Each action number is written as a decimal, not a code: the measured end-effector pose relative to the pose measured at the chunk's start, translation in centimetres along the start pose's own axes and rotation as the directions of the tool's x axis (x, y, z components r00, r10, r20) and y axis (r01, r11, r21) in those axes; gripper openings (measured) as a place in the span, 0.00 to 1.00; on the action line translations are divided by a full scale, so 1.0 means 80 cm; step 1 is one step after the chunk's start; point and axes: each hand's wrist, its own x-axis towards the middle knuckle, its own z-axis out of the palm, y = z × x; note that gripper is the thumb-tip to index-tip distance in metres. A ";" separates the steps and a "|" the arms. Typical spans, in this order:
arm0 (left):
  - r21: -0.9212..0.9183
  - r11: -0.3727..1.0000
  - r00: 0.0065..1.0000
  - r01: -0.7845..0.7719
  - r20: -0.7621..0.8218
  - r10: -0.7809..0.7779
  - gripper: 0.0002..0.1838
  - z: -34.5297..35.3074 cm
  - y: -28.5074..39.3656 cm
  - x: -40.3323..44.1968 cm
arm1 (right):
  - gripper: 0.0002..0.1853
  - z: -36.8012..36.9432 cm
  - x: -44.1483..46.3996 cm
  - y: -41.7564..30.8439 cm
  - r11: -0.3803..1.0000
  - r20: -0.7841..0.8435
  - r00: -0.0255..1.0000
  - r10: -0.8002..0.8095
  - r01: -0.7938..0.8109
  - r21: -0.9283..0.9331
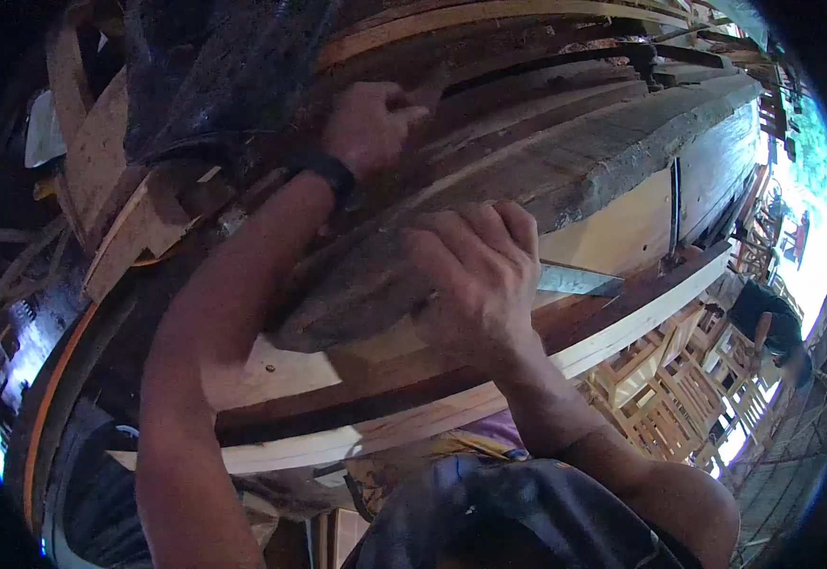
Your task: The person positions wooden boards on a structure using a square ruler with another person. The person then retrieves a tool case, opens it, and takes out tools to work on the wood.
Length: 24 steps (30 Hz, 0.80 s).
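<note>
The rough plank (575, 156) lay beneath the right hand (480, 275), whose fingers curled tightly over its near edge, presumably to steady it. Farther out, the left hand (376, 128) had its fingers bent; whether they grasped anything, I couldn't tell. A pointed grey piece (579, 280) jutted just beside the right fingers; nearer the body than these ran a pale batten (622, 329). No brand, label or writing was legible.

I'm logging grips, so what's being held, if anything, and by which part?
The right hand seems to grip the rough plank by its near edge; for the left hand, I can't tell.
</note>
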 end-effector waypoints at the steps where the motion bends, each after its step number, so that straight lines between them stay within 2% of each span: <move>1: 0.007 0.999 0.996 -0.031 0.080 0.031 0.17 0.004 0.001 0.006 | 0.17 0.000 0.000 0.002 1.000 0.003 1.000 -0.014 0.014 -0.022; 3: 0.018 0.996 0.964 -0.091 0.252 0.083 0.18 0.012 0.006 0.010 | 0.18 -0.002 -0.001 0.007 0.998 0.002 1.000 -0.025 0.025 -0.053; 6: 0.040 0.999 0.933 -0.024 0.359 0.008 0.19 -0.006 0.008 0.008 | 0.20 0.002 0.001 0.007 0.999 -0.010 0.999 -0.036 0.036 -0.037; 11: 0.023 1.000 0.947 0.013 0.321 -0.020 0.18 0.003 -0.008 -0.002 | 0.21 0.007 0.001 0.010 0.999 -0.048 0.998 -0.047 0.047 -0.012; 14: 0.022 1.000 0.955 0.022 0.297 -0.027 0.16 0.010 -0.006 -0.002 | 0.16 -0.006 0.006 0.001 1.000 0.040 0.999 -0.003 0.004 -0.018; 17: 0.037 0.999 0.956 0.008 0.292 -0.019 0.17 0.008 -0.005 -0.005 | 0.16 -0.004 0.005 0.004 1.000 0.022 1.000 -0.017 0.018 -0.023; 20: 0.081 0.997 0.954 -0.007 0.299 -0.018 0.17 0.012 -0.010 -0.002 | 0.24 -0.002 0.005 0.007 0.999 0.021 0.999 -0.035 0.036 -0.035; 24: 0.051 0.994 0.968 -0.102 0.235 0.087 0.18 0.013 -0.011 -0.007 | 0.24 0.000 0.006 0.008 0.998 0.000 0.999 -0.054 0.054 -0.043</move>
